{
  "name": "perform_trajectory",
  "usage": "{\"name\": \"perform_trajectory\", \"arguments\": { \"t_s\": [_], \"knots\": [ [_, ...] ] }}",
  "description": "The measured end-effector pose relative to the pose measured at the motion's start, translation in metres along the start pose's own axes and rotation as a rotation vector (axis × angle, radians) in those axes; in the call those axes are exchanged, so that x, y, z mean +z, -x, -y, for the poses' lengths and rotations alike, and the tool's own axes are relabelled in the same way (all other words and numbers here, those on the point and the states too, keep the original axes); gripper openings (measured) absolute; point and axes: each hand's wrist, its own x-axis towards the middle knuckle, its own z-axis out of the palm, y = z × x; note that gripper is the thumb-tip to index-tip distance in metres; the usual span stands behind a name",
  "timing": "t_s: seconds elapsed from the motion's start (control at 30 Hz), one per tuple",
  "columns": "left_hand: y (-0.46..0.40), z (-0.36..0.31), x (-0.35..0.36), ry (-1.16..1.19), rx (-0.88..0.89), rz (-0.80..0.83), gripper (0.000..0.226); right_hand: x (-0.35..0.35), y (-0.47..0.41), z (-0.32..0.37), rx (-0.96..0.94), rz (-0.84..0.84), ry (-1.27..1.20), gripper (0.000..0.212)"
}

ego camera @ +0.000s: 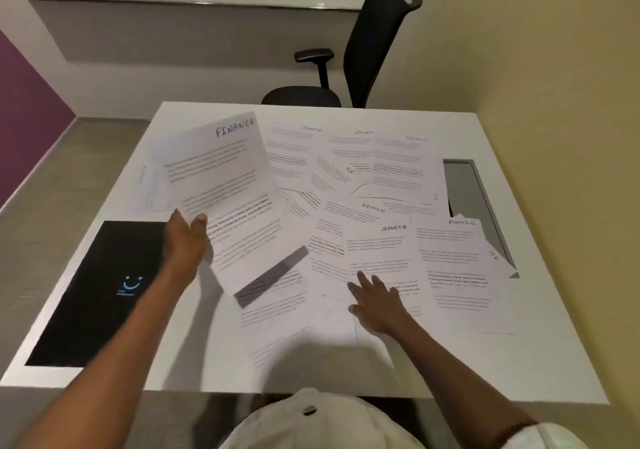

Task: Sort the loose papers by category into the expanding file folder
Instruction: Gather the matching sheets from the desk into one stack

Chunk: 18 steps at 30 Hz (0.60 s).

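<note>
My left hand point(185, 241) pinches a white sheet headed FINANCE point(228, 192) by its left edge and holds it raised and tilted above the table. My right hand point(379, 305) lies flat with spread fingers on a sheet headed SPORTS point(381, 251). Several other loose papers headed SPORT, ADMIN and HR point(391, 168) are strewn overlapping across the white table point(536, 362). A black folder with a blue logo point(100, 293) lies closed at the left, just under my left forearm.
A black office chair point(367, 50) stands behind the far edge of the table. A rectangular grey cut-out point(471, 203) opens in the table's right side, partly covered by an ADMIN sheet. A purple wall panel point(27, 113) is at far left.
</note>
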Motion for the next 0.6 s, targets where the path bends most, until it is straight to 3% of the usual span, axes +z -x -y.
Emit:
{"name": "perform_trajectory", "arguments": {
  "t_s": [0.17, 0.3, 0.4, 0.47, 0.57, 0.6],
  "knots": [
    [-0.034, 0.009, -0.014, 0.022, -0.015, 0.091, 0.038, 0.003, 0.017, -0.016, 0.155, -0.017, -0.014, 0.061],
    [-0.043, 0.006, -0.003, 0.010, -0.044, 0.155, 0.022, 0.002, 0.029, -0.017, 0.297, -0.052, 0.001, 0.049],
    [-0.045, 0.001, 0.006, 0.044, -0.054, 0.193, 0.023, -0.008, 0.027, 0.008, 0.408, -0.306, -0.061, 0.032],
    [-0.048, -0.002, 0.008, 0.072, -0.061, 0.187, 0.026, -0.019, 0.018, 0.031, 0.333, -0.394, -0.131, 0.038],
    [-0.054, -0.004, 0.002, 0.100, -0.067, 0.168, 0.027, -0.029, -0.006, 0.077, 0.173, -0.239, -0.234, 0.043],
    [-0.056, -0.002, -0.001, 0.113, -0.075, 0.157, 0.028, -0.031, -0.013, 0.095, 0.164, -0.181, -0.288, 0.053]
  ]
}}
